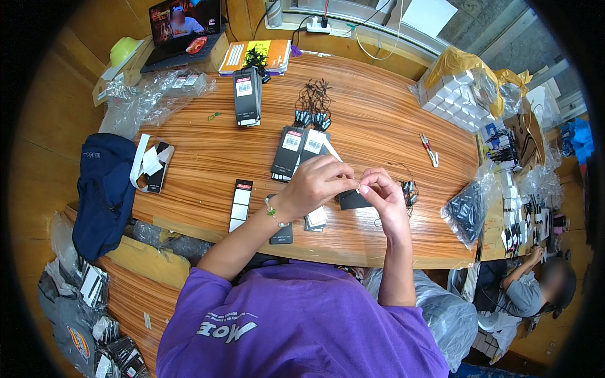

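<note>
My left hand (322, 181) and my right hand (386, 200) meet over the table, fingertips pinched together. Whatever lies between them is too small to make out. Just below the fingertips is a dark hang tag (353, 200). Black strings with small clips (410, 191) lie beside my right hand. Past my left hand rest stacks of black hang tags (288, 154) with white labels and bundled strings (313, 101). A white strip (331, 150) stands out above my left knuckles. Under my left wrist are a small pile of pale cards (316, 219) and a dark tag (282, 235).
Another tag stack (246, 101) stands farther back, and a single tag (240, 205) lies left. A roll of labels (151, 165) sits by a navy bag (106, 195). Snips (430, 150), a plastic bag of black pieces (465, 211) and white boxes (455, 97) are on the right. Another person sits lower right.
</note>
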A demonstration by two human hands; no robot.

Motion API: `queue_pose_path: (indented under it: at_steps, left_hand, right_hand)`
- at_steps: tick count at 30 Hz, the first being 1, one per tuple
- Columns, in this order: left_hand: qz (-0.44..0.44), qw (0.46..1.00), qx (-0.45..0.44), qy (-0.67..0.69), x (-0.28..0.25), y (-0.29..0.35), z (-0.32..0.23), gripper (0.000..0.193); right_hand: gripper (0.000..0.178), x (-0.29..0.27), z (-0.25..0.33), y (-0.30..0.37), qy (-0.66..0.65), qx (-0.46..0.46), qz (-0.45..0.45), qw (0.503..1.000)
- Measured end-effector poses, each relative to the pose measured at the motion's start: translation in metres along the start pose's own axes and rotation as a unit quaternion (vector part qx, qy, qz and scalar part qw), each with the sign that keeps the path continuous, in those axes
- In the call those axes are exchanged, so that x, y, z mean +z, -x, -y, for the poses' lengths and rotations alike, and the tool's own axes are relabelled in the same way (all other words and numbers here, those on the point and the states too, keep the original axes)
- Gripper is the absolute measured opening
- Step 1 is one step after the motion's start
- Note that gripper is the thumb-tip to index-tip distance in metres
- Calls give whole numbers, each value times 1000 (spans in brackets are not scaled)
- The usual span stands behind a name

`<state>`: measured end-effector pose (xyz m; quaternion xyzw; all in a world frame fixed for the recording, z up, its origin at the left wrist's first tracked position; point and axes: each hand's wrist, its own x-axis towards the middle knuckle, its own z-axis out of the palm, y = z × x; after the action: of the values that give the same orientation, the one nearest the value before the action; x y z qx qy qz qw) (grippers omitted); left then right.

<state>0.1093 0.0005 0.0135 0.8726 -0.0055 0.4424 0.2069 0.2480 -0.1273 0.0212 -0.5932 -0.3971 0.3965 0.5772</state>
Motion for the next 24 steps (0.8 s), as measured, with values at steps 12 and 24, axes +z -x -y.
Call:
queue_pose_path:
  at_steps: [12,24]
  left_hand:
    - [57,994,-4,94,-2,4,1,16]
    - [-60,852,-305,421,32,21,-21,21]
  right_hand:
    - [15,-8,6,-3,-317,-19,72,945]
    - [13,9,22,-22,-642,-121,102,750]
